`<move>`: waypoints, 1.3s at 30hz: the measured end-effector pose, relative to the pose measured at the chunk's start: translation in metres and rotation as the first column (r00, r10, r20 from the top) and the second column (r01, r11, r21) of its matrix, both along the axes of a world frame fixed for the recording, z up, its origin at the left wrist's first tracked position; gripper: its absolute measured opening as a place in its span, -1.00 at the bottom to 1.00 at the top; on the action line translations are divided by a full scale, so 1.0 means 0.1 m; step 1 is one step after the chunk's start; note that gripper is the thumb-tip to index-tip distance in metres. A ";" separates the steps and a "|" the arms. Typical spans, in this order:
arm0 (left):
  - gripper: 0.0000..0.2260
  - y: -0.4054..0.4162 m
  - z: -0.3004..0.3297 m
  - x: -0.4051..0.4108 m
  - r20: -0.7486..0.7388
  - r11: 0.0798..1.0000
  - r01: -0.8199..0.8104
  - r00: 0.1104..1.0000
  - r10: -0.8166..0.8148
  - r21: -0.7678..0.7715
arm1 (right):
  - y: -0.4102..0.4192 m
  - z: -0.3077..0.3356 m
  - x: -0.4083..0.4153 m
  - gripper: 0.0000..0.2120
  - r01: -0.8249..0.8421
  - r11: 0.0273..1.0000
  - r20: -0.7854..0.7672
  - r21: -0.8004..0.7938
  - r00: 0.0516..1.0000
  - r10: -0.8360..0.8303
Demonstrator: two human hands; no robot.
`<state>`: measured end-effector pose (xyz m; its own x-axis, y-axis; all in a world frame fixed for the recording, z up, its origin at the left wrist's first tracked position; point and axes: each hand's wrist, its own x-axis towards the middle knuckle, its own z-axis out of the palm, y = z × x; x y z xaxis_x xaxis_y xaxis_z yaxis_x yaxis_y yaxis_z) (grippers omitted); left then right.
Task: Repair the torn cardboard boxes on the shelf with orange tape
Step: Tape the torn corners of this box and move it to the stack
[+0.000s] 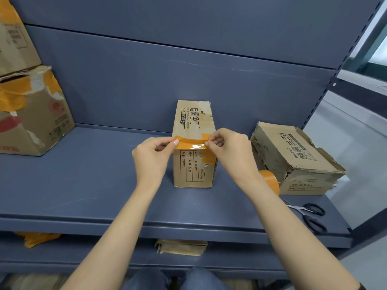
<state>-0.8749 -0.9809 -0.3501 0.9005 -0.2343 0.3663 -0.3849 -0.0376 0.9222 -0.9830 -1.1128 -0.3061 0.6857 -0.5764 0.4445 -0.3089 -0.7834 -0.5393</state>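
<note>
A narrow cardboard box [194,122] stands in the middle of the blue shelf [88,185]. A strip of orange tape [190,144] stretches across its front top edge. My left hand [152,153] pinches the strip's left end. My right hand [228,149] pinches the right end, over an older orange patch [208,160] on the box's right side. A roll of orange tape [270,181] stands behind my right forearm, partly hidden.
A torn box [297,158] lies at the right of the shelf. Black-handled scissors [310,216] rest near the right front edge. Two taped boxes [31,109] are stacked at the left. Cardboard [182,246] lies on the lower shelf.
</note>
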 end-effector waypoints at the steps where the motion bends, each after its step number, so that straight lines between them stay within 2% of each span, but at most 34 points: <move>1: -0.88 -0.01 -0.01 0.01 0.013 1.000 -0.005 1.000 0.005 0.004 | 0.00 0.00 0.01 -0.93 0.006 1.000 0.000 0.001 1.000 -0.006; 9: -0.88 -0.01 -0.07 0.06 0.142 1.000 -0.025 0.990 0.024 0.003 | -0.04 0.02 0.03 -0.85 0.040 0.999 -0.042 -0.035 0.998 -0.042; 15: -0.90 -0.05 -0.11 0.17 0.139 0.999 0.043 0.990 -0.040 -0.020 | -0.10 0.01 0.03 -0.80 0.022 1.000 -0.019 -0.002 1.000 -0.022; 18: -0.92 -0.03 -0.13 0.20 0.126 0.996 0.084 0.989 -0.082 -0.017 | -0.14 0.02 0.04 -0.61 -0.007 0.998 -0.036 0.061 0.999 0.009; 21: -0.80 0.01 -0.12 0.20 0.139 0.993 0.116 0.984 -0.114 -0.003 | -0.18 0.01 0.03 -0.53 -0.030 0.992 -0.026 0.123 0.999 0.034; 24: -0.66 0.01 -0.15 0.16 0.012 0.986 0.155 0.988 -0.155 -0.067 | -0.13 -0.07 -0.01 -0.48 0.023 0.996 0.018 0.089 1.000 -0.024; 28: -0.42 -0.05 -0.19 0.08 -0.037 0.983 0.182 0.983 -0.183 -0.011 | -0.03 -0.30 0.03 -0.18 0.111 0.986 0.008 0.128 0.994 -0.113; 30: -0.45 -0.10 -0.15 0.02 -0.042 0.981 0.191 0.981 -0.192 -0.009 | 0.02 -0.39 0.07 -0.26 0.113 0.981 0.018 0.159 0.993 -0.117; 33: -0.62 -0.16 -0.10 -0.04 -0.021 0.977 0.197 0.980 -0.199 -0.080 | 0.06 -0.39 0.12 -0.47 0.132 0.980 0.065 0.149 0.988 -0.143; 36: -0.67 -0.17 -0.10 -0.03 -0.020 0.980 0.170 0.985 -0.173 -0.103 | 0.07 -0.34 0.14 -0.48 0.184 0.979 0.034 0.088 0.982 -0.188; 39: -0.68 -0.17 -0.10 0.05 -0.009 0.989 0.144 0.989 -0.144 -0.024 | 0.04 -0.31 0.14 -0.52 0.215 0.976 -0.006 0.022 0.977 -0.215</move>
